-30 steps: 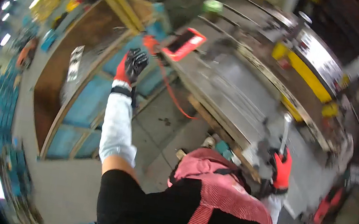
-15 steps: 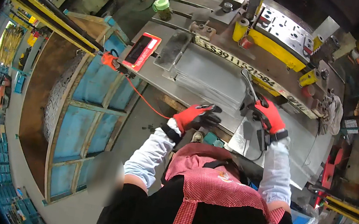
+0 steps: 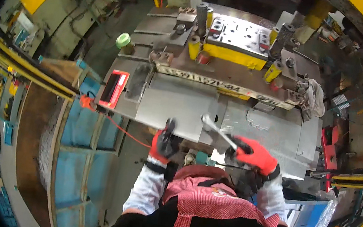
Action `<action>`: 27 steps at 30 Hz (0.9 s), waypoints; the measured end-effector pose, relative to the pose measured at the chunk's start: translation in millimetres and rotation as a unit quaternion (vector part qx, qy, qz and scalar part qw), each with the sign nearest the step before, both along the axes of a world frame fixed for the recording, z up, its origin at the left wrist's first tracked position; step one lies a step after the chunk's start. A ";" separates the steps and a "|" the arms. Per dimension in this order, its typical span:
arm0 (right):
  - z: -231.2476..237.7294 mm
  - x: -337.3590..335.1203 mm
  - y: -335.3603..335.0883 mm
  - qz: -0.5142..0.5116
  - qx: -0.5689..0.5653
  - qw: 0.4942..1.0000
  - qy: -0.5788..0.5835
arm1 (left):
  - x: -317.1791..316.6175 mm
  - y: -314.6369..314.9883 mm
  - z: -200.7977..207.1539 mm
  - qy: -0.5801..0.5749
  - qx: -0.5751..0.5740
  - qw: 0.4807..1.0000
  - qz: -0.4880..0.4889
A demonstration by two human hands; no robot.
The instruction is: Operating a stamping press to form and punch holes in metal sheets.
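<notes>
My right hand (image 3: 255,155), in a red and black glove, is closed round a long silver tool (image 3: 220,131) shaped like a wrench. Its rounded end points up and left over the near edge of the metal bed. I cannot make out the tool's exact kind. My left hand (image 3: 165,145), gloved alike, is raised before the near edge of a flat grey metal sheet (image 3: 176,101). Its fingers point upward, partly blurred, with nothing seen in them. More flat sheet metal (image 3: 277,132) lies on the right, beyond my right hand.
Behind the sheets stands a die block (image 3: 236,56) with yellow sides and posts. A red-framed dark panel (image 3: 113,89) lies at left, near a green-lidded jar (image 3: 125,42). A cloth (image 3: 310,99) drapes at right. A blue-sided bin (image 3: 72,158) stands left, and a red cord (image 3: 124,132) hangs nearby.
My right hand has drawn back toward me with the tool, which now tilts further left. My left hand has pulled back, its fingers turning upward. The whole view has shifted.
</notes>
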State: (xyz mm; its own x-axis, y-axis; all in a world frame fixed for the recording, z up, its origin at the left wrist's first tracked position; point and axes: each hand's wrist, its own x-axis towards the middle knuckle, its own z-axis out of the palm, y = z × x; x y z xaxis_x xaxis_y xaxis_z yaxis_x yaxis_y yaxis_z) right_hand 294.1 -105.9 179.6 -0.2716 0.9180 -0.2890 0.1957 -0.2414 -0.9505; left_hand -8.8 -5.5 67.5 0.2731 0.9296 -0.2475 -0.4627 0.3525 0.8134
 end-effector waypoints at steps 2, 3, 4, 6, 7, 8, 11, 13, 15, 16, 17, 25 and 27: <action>-1.2 5.1 -25.6 0.024 -0.005 0.999 0.034 | 0.2 -12.7 34.4 -0.242 -0.189 0.952 -0.002; -9.9 4.5 -38.5 0.029 0.011 0.999 0.024 | 2.2 -19.4 47.2 -0.197 -0.139 0.971 0.009; -7.0 4.6 -45.6 0.003 0.011 0.998 0.063 | 8.7 -20.3 59.0 -0.148 -0.098 0.984 0.015; 3.5 4.3 -58.7 -0.043 0.006 0.989 0.141 | 24.0 -24.6 74.3 0.043 0.099 0.994 0.014; 6.4 9.4 -65.2 -0.066 0.023 0.991 0.114 | 34.5 -22.2 82.4 0.136 0.208 0.968 0.018; -5.5 30.6 -79.6 -0.096 0.024 0.990 0.103 | 47.6 -18.1 96.4 0.182 0.269 0.946 -0.001; 34.3 31.9 -83.5 -0.267 0.068 0.952 0.134 | 85.8 15.8 125.9 0.039 0.087 0.985 -0.145; 34.1 28.1 -78.4 -0.393 0.102 0.900 0.159 | 109.3 56.6 143.7 0.072 0.270 0.937 -0.211; 24.0 31.7 -73.5 -0.420 0.131 0.874 0.208 | 138.0 107.6 131.9 -0.073 0.151 0.939 -0.300; 25.2 26.3 -67.2 -0.410 0.130 0.875 0.223 | 141.6 144.3 111.5 -0.125 0.164 0.922 -0.328; 25.6 20.9 -61.2 -0.405 0.127 0.874 0.234 | 147.2 175.1 99.4 -0.180 0.173 0.899 -0.359; 7.2 15.5 11.5 -0.340 0.122 0.914 0.182 | 198.7 244.7 66.1 -0.127 0.005 0.882 -0.454; 13.8 19.5 29.1 -0.323 0.109 0.929 0.146 | 198.2 249.9 51.7 -0.089 0.027 0.902 -0.422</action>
